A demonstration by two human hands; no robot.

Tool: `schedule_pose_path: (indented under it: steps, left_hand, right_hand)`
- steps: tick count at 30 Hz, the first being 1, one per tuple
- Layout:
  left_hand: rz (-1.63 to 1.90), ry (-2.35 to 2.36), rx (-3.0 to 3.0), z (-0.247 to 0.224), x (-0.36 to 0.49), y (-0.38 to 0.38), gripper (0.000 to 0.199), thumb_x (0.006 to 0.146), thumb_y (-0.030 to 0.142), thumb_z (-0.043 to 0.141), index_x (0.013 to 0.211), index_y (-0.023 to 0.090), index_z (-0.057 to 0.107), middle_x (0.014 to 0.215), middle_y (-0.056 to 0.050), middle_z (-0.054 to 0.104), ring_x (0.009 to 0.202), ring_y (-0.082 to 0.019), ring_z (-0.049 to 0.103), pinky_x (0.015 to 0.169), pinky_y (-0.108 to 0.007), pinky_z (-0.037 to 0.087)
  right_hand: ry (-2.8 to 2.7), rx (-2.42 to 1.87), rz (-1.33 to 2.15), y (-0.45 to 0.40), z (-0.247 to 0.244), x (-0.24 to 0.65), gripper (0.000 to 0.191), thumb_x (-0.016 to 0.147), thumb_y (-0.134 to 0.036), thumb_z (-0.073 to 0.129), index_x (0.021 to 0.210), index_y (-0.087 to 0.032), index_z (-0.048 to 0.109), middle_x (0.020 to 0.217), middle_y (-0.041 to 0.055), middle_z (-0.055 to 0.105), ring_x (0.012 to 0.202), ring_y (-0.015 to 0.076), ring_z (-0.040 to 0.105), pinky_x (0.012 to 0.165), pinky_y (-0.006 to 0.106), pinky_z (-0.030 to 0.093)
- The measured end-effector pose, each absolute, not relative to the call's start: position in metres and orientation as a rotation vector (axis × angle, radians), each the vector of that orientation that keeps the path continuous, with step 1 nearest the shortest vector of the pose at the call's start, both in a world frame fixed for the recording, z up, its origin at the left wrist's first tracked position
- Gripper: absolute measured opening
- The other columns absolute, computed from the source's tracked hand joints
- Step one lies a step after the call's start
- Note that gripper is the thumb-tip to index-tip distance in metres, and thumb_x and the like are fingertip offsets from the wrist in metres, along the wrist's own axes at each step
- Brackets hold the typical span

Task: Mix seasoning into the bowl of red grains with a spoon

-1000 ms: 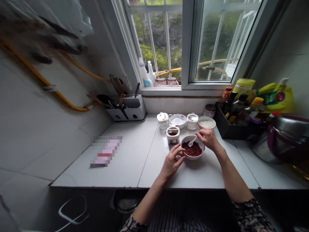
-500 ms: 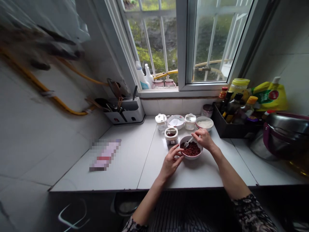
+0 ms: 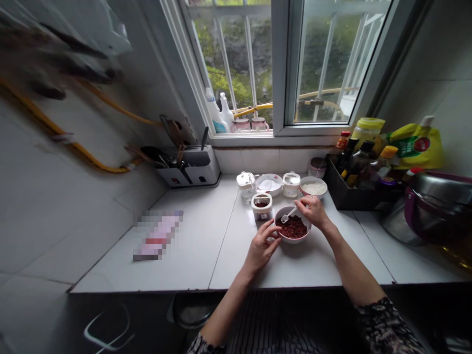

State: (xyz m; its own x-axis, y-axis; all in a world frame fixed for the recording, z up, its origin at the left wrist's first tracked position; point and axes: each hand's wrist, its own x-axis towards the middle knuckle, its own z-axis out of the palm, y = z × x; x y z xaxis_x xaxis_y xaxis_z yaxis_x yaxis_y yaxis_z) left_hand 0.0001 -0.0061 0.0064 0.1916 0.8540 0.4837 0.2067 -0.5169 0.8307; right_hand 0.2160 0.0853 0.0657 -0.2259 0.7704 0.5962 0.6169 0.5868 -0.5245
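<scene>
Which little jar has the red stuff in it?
The open jar just left of the bowl of red flakes. The two jars behind it show none.

Soft daylight comes through the white-framed barred window at the back and falls evenly on the pale tiled counter. Shadows are faint. The wide lens bows the edges. The upper left corner is smeared with blur, and the lower edge is dark.

White tiled walls, barred window, daylight, white counter.
</scene>
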Motion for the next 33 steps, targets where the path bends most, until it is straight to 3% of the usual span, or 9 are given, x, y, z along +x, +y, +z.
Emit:
schedule_pose_path:
  steps: [8,14,19,26,33]
  left_hand:
    - [1.367,0.995,1.858,0.007,0.001,-0.007,0.021,0.092,0.030,0.060,0.109,0.020,0.066,0.134,-0.015,0.055,0.076,-0.012,0.069,0.059,-0.024,0.064]
    - [1.351,0.975,1.843,0.007,0.000,-0.007,0.021,0.091,0.027,0.059,0.110,0.019,0.066,0.137,-0.016,0.054,0.078,-0.013,0.070,0.060,-0.025,0.065]
    - [1.321,0.954,1.832,0.003,0.000,-0.007,0.026,0.092,0.027,0.058,0.116,0.020,0.064,0.142,-0.015,0.049,0.081,-0.013,0.069,0.062,-0.026,0.065]
    - [1.320,0.934,1.807,0.004,0.000,-0.007,0.026,0.090,0.023,0.058,0.116,0.021,0.064,0.141,-0.015,0.050,0.081,-0.012,0.068,0.063,-0.027,0.066]
    - [1.318,0.943,1.824,0.004,0.000,-0.006,0.026,0.091,0.023,0.057,0.116,0.020,0.064,0.139,-0.015,0.050,0.081,-0.012,0.068,0.062,-0.026,0.065]
  right_hand:
    - [-1.703,-1.240,0.584,0.085,0.064,0.216,0.058,0.082,-0.066,0.052,0.047,-0.021,0.041,0.046,-0.0018,0.040,0.049,0.0109,0.037,0.049,0.026,0.030]
    - [-1.565,-1.213,0.804,0.087,0.063,0.216,0.063,0.072,-0.077,0.059,0.049,-0.019,0.049,0.049,0.0001,0.050,0.049,0.0112,0.042,0.050,0.025,0.034]
    - [-1.547,-1.220,0.818,0.088,0.063,0.218,0.063,0.068,-0.079,0.063,0.052,-0.018,0.057,0.049,0.0010,0.053,0.049,0.0113,0.043,0.051,0.025,0.034]
    - [-1.484,-1.195,0.840,0.093,0.064,0.221,0.064,0.066,-0.077,0.067,0.044,-0.019,0.052,0.045,0.0015,0.053,0.046,0.0123,0.047,0.050,0.026,0.038]
    - [-1.520,-1.177,0.719,0.105,0.085,0.201,0.062,0.072,-0.075,0.062,0.049,-0.018,0.056,0.046,0.0007,0.052,0.046,0.0120,0.044,0.049,0.026,0.035]
